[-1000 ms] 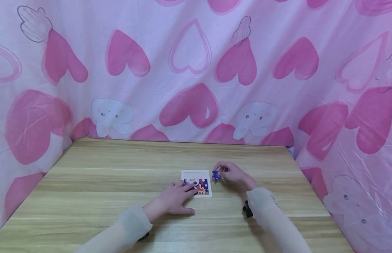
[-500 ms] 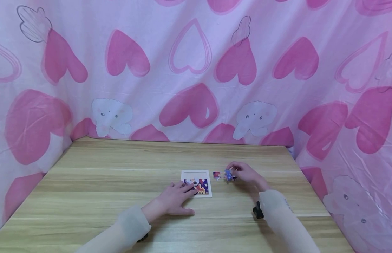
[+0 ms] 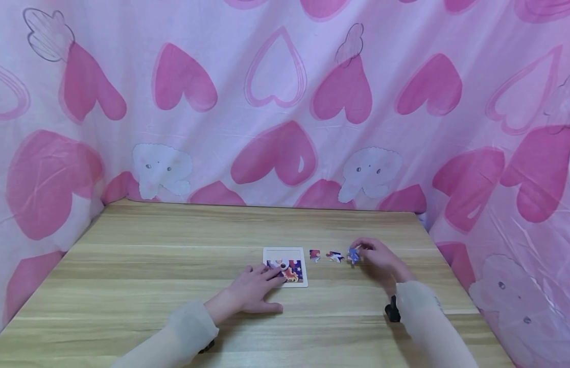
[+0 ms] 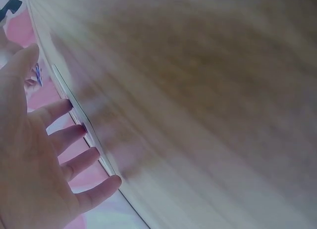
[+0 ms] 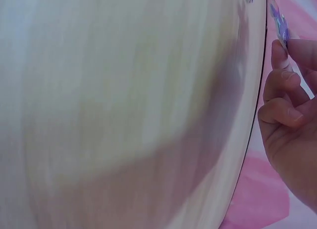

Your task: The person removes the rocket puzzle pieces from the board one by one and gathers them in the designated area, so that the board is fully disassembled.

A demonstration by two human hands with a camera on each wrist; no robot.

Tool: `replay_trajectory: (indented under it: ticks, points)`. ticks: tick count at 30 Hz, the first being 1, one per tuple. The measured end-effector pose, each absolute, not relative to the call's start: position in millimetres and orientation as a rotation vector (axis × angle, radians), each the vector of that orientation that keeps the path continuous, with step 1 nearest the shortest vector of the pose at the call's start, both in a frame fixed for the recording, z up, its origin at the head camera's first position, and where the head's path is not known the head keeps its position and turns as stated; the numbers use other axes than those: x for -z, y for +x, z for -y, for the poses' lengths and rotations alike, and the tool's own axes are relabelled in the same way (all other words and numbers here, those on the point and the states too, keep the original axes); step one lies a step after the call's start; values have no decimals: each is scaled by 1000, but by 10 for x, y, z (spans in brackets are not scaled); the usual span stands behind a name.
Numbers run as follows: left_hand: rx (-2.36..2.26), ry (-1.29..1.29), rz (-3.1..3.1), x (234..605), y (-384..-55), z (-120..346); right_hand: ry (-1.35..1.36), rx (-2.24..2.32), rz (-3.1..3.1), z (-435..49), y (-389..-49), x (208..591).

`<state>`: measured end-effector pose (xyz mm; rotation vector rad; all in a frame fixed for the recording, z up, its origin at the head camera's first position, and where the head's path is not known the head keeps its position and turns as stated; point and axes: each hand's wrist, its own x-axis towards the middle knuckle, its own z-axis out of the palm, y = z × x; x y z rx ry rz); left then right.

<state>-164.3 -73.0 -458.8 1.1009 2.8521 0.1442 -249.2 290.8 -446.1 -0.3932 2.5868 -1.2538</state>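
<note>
Pink printed cloth [image 3: 276,66] is hung behind the wooden table [image 3: 128,296]. On the near left part of the puzzle board [image 3: 285,254], the left hand [image 3: 254,288] is rested with fingers spread straight. To the right, a blue piece [image 3: 353,256] is pinched by the right hand [image 3: 379,256]. Between this piece and the board, a red piece [image 3: 314,254] and a patterned piece [image 3: 334,256] are laid.

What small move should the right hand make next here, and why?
Probably lower the blue piece onto the table and let go. The right hand pinches it roughly in line with two loose pieces, at their right end, so setting it there would likely extend the row. The left hand lies over part of the tray.
</note>
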Motion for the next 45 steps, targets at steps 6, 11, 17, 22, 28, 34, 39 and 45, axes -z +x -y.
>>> replay_trajectory:
  ticks: [6, 11, 17, 22, 28, 34, 39, 45]
  points:
    - [-146, 1092, -2844, 4577, -1618, 736, -331, 1252, -2590, -3016, -2510, 4517]
    - [-160, 1079, -2829, 4563, -1594, 736, -278, 1243, -2585, -3041, -2514, 4533]
    - [-176, 1096, -2825, 4552, -1576, 737, -230, 1219, -2615, -3017, -2514, 4545]
    - [-173, 1108, -2824, 4547, -1567, 735, -151, 1186, -2643, -3001, -2526, 4569]
    - [-156, 1103, -2823, 4552, -1565, 738, -104, 1167, -2664, -3003, -2541, 4605]
    - [-161, 1125, -2825, 4552, -1556, 744, -157, 1187, -2701, -2964, -2530, 4598]
    - [-154, 1126, -2819, 4543, -1546, 744, -309, 1163, -2750, -2791, -2523, 4561]
    - [-135, 1144, -2836, 4558, -1533, 742, -467, 1161, -2737, -2496, -2518, 4491]
